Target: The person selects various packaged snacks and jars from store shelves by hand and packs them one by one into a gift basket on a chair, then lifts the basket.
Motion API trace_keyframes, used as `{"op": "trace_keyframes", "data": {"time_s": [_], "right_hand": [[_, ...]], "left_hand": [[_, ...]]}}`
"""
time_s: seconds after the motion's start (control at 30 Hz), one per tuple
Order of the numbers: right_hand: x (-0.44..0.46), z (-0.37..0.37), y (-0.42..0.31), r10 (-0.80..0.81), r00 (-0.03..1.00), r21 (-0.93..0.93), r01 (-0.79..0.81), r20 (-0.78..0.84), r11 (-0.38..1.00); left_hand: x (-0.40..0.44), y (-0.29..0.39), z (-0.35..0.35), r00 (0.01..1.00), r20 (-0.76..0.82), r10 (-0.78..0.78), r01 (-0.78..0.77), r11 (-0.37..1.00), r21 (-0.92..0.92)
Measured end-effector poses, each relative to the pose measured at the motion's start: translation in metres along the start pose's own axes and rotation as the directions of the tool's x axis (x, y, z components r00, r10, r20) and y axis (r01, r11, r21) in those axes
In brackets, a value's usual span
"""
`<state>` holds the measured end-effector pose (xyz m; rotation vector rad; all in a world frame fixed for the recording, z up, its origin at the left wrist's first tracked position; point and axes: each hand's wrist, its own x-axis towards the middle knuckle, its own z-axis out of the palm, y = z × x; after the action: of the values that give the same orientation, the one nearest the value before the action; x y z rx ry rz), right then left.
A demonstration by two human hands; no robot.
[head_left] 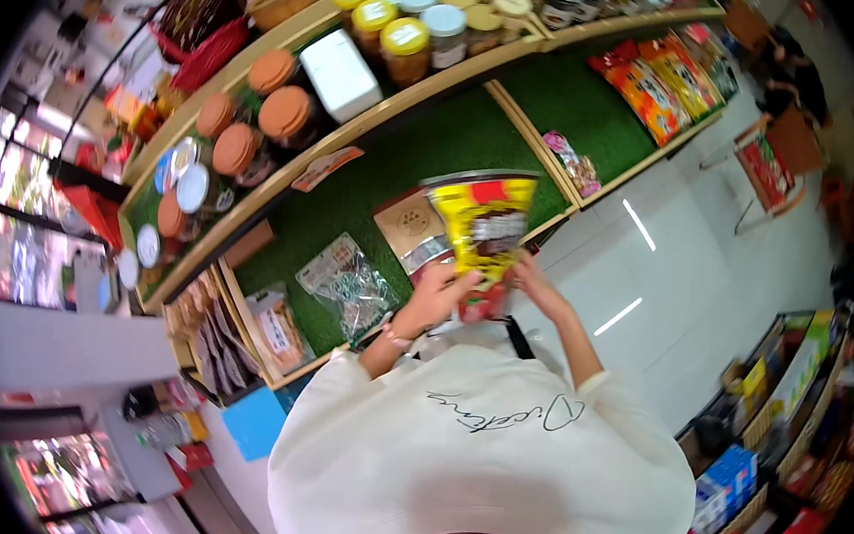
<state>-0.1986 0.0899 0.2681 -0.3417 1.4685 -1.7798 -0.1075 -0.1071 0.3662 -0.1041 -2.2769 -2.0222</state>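
The yellow pack (pixel 491 212) is hanging tilted around the front edge of the green-lined shelf (pixel 448 133), and yeah, it's being held up by hand. The left hand (pixel 432 296) is holding its lower left side, thumb across the front. The right hand (pixel 538 281) is meeting the lower right side, but I can't tell whether that grip is closing on it. Looks to me like the handling step, and any next move is probably calling for support on both sides, since the pack seems soft. A brown pack (pixel 408 223) is lying just behind it; a clear pack (pixel 348 283) is lying further left, near the front edge. Yellow-lidded jars (pixel 405 39) are standing on the upper tier.
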Motion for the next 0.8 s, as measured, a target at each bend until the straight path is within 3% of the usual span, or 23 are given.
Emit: {"op": "trace_keyframes", "data": {"time_s": [0.07,0.13,0.27,0.4,0.53,0.63,0.67,0.77,0.8], "right_hand": [[-0.046,-0.045,0.006,-0.017,0.992,0.245,0.047,-0.122,0.968],[-0.105,-0.07,-0.008,-0.087,0.959,0.217,0.149,-0.271,0.965],[-0.199,-0.103,-0.014,-0.287,0.831,0.28,0.452,-0.476,0.847],[-0.227,-0.134,-0.029,-0.185,0.781,0.411,0.496,-0.596,0.765],[-0.262,-0.163,-0.041,-0.237,0.644,0.333,0.634,-0.727,0.698],[-0.285,-0.191,-0.051,-0.233,0.542,0.201,0.625,-0.807,0.754],[-0.292,-0.198,-0.056,-0.249,0.509,0.171,0.643,-0.824,0.747],[-0.304,-0.216,-0.069,-0.27,0.407,0.07,0.652,-0.873,0.755],[-0.304,-0.221,-0.071,-0.27,0.374,0.041,0.647,-0.888,0.761]], "left_hand": [[0.025,0.02,0.045,0.963,0.25,0.1,-0.087,0.994,-0.064],[0.051,0.056,0.088,0.867,0.417,0.271,-0.236,0.962,-0.134],[0.085,0.063,0.173,0.729,0.567,0.384,-0.259,0.921,-0.291],[0.106,0.045,0.256,0.559,0.678,0.477,-0.464,0.858,-0.22],[0.117,0.034,0.313,0.56,0.733,0.387,-0.377,0.907,-0.19],[0.126,0.044,0.349,0.632,0.692,0.348,-0.315,0.932,-0.181],[0.134,0.042,0.355,0.59,0.735,0.334,-0.334,0.93,-0.154],[0.147,0.03,0.384,0.648,0.729,0.221,-0.155,0.975,-0.158],[0.152,0.025,0.39,0.596,0.802,-0.036,0.177,0.98,-0.088]]}}
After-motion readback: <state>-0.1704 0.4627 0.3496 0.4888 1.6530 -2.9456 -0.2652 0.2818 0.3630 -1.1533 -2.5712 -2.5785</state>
